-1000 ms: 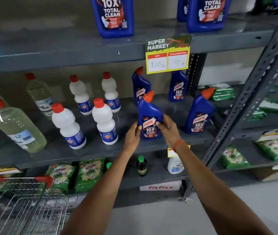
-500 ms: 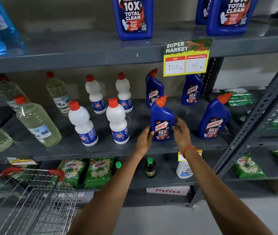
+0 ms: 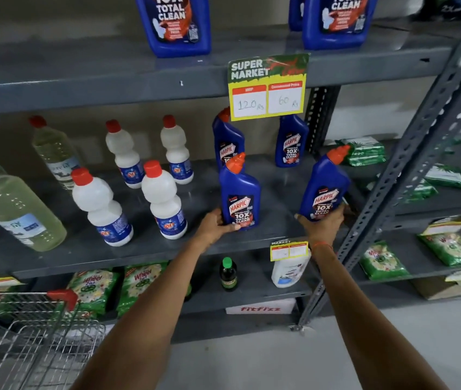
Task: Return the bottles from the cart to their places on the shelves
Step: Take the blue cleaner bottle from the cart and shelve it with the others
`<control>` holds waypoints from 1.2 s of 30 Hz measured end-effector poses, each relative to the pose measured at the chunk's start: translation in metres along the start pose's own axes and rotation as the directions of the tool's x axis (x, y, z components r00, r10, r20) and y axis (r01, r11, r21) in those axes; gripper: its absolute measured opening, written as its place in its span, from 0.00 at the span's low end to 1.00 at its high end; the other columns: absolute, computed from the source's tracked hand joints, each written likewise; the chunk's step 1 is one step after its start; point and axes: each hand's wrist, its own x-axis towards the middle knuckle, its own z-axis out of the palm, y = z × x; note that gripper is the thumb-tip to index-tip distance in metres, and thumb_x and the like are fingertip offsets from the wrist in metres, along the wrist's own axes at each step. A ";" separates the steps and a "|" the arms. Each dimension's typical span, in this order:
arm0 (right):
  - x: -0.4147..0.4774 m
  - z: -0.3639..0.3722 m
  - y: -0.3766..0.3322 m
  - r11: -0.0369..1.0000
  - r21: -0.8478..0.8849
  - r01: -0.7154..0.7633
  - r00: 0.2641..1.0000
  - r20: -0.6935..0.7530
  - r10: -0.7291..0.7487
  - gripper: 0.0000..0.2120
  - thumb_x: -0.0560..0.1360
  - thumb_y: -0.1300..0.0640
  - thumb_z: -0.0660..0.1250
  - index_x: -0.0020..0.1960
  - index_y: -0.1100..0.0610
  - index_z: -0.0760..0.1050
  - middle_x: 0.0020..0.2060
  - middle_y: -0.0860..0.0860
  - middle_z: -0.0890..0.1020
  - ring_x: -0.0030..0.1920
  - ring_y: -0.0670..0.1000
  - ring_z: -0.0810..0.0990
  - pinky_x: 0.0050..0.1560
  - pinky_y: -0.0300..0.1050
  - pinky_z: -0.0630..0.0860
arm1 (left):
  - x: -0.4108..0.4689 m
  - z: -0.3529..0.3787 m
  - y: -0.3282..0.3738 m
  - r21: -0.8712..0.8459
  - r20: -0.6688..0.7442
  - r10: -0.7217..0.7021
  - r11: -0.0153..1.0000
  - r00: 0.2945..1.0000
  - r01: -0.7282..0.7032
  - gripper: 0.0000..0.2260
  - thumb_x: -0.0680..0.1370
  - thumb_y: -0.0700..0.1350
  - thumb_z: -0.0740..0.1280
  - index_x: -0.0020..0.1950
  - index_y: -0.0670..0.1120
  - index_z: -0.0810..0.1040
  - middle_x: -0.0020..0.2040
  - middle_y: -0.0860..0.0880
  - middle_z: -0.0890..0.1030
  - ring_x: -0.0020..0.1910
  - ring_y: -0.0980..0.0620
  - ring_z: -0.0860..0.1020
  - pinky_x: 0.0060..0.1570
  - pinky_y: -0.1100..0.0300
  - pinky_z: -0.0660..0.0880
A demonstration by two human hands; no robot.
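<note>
The big blue jugs [image 3: 174,23] at the top of the frame are cut off above their labels, and the cart [image 3: 21,333] at lower left runs off the edge. The price card [image 3: 268,87] hides the neck of the rear right Harpic bottle [image 3: 291,142]. The right hand's [image 3: 322,225] fingers lie mostly behind its bottle. Print on the green packets [image 3: 94,288] on the lower shelf is hard to read.

The middle shelf [image 3: 83,249] is grey metal with perforated uprights, a plain wall behind and a pale floor below. White bottles [image 3: 102,204] and clear bottles [image 3: 18,209] stand on its left half.

The left hand [image 3: 215,225] curls around the base of the centre bottle [image 3: 239,195], which stands upright on the shelf. The right hand cups the base of the right bottle [image 3: 325,187], which is tilted; whether it touches the shelf cannot be told.

Half a second ago both hands flanked the centre bottle; the right hand has since shifted to the right bottle.
</note>
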 end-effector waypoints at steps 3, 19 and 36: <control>0.009 -0.005 0.012 0.997 -0.079 0.011 1.000 0.014 -0.010 0.51 0.58 0.61 0.81 0.72 0.67 0.56 0.66 0.66 0.68 0.68 0.63 0.66 0.68 0.56 0.66 | 0.003 -0.001 0.001 0.029 0.010 0.001 1.000 1.000 -0.001 0.23 0.67 0.34 0.74 0.61 0.38 0.73 0.60 0.37 0.79 0.58 0.43 0.78 0.63 0.47 0.73; 0.007 0.003 -0.006 0.992 -0.117 -0.045 0.993 -0.112 0.032 0.53 0.57 0.52 0.81 0.72 0.66 0.55 0.64 0.64 0.69 0.65 0.64 0.68 0.66 0.56 0.67 | 0.002 0.002 0.006 0.101 0.010 -0.001 0.995 1.000 0.001 0.23 0.68 0.37 0.75 0.60 0.39 0.74 0.59 0.39 0.80 0.57 0.44 0.78 0.63 0.46 0.73; 0.006 -0.006 -0.003 0.988 -0.154 -0.028 0.998 -0.057 0.020 0.48 0.57 0.56 0.81 0.69 0.65 0.60 0.61 0.63 0.73 0.62 0.63 0.72 0.63 0.57 0.72 | -0.004 0.000 0.014 0.117 0.029 -0.046 0.992 0.999 0.042 0.23 0.67 0.38 0.75 0.60 0.41 0.74 0.59 0.39 0.80 0.59 0.43 0.78 0.65 0.43 0.72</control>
